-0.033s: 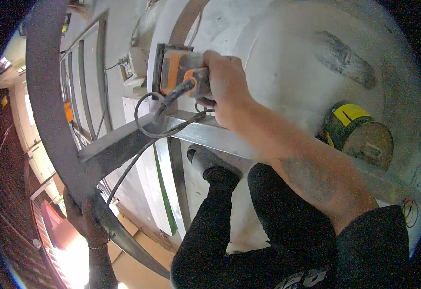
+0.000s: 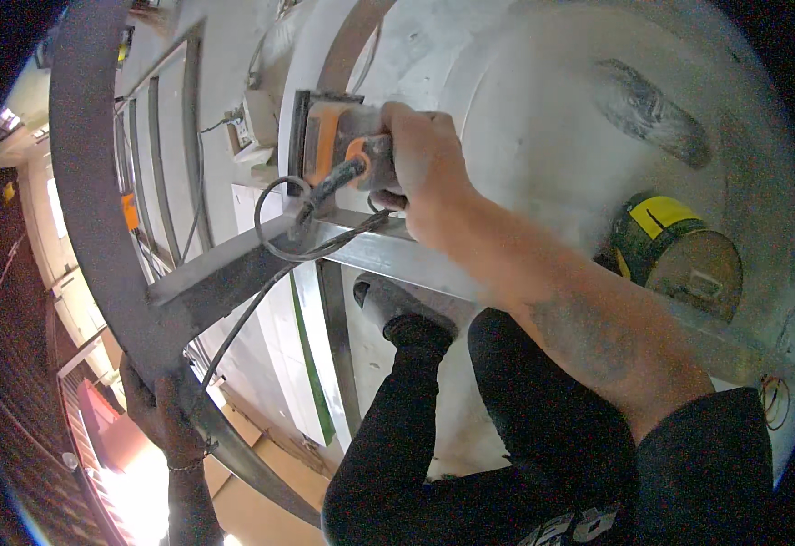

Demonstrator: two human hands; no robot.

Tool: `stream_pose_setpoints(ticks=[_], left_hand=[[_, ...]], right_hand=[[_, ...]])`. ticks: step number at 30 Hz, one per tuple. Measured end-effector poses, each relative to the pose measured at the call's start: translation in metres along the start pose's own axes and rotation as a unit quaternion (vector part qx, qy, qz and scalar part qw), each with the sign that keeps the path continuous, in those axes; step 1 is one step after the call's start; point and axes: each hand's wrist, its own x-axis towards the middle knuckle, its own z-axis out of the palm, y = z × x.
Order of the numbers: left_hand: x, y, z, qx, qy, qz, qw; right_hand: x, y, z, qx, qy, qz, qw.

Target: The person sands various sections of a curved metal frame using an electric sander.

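Near the upper middle of the frame, our right hand [image 2: 427, 159] is gripping an orange and grey power sander [image 2: 327, 141], with the fingers closing around its body. The palm side is hiding behind the knuckles. The sander's flat pad is facing left, over a corner of the metal frame [image 2: 88, 182], and we are not managing to see whether it is touching the bar behind it. A dark cord [image 2: 345, 237] is looping below the tool and running toward the lower left, where it is getting lost behind the metal.

At the lower left, our left hand [image 2: 156, 409] is resting against the curved bar, a bracelet [image 2: 188, 466] circling its wrist. Shadow and glare are masking its fingers, so we cannot tell how far they are curling around the bar.

Across the bottom, our black trousers [image 2: 388, 419] are running out of view, and a grey shoe [image 2: 388, 300] is showing partly behind a crossbar. At the right, a drum-shaped container [image 2: 666, 218] with a yellow band is lying on the pale floor [image 2: 543, 118], our forearm passing close by. Haze is blurring the floor, and the dark fisheye rim is cutting off the corners.
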Motion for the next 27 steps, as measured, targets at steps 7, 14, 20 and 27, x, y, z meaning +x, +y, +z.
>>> stream_pose_setpoints(ticks=[7, 14, 20, 27], left_hand=[[0.004, -0.016, -0.01, -0.051, 0.007, -0.019, 0.999], [0.007, -0.021, -0.012, 0.012, 0.005, 0.034, 0.999], [0.009, -0.033, -0.015, 0.079, 0.01, 0.041, 0.996], [0.001, 0.009, 0.004, 0.038, 0.014, 0.013, 0.999]], right_hand=[[0.015, 0.02, -0.002, -0.038, -0.03, 0.012, 0.999], [-0.004, 0.012, 0.0, -0.021, 0.002, 0.02, 1.0], [0.01, 0.015, -0.001, -0.016, 0.013, -0.004, 1.0], [0.021, -0.019, -0.002, 0.025, -0.025, -0.031, 0.999]])
